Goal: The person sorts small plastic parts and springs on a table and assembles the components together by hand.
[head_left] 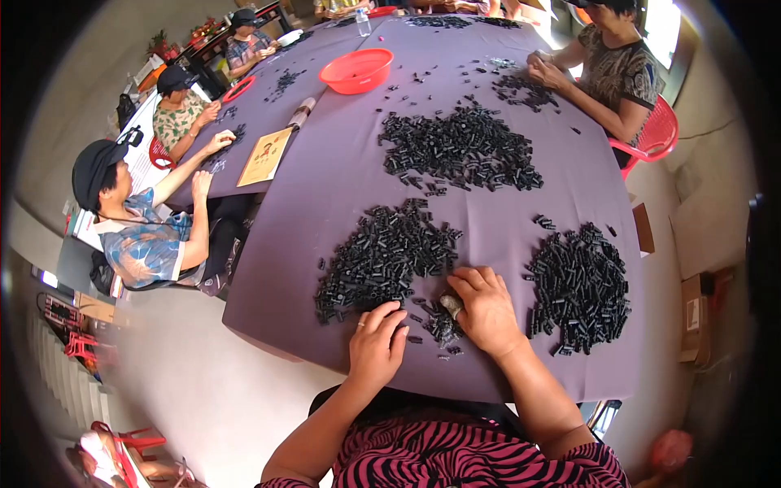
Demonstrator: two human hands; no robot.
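Both hands rest on the purple-clothed bench [342, 187]: left hand [378, 342] and right hand [486, 309], fingers loosely spread, touching small black plastic pieces [382, 252].

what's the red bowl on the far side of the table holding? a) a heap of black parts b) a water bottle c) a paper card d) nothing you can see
d: the red bowl shows only its bare red inside, while the black parts lie in heaps on the purple table around it.
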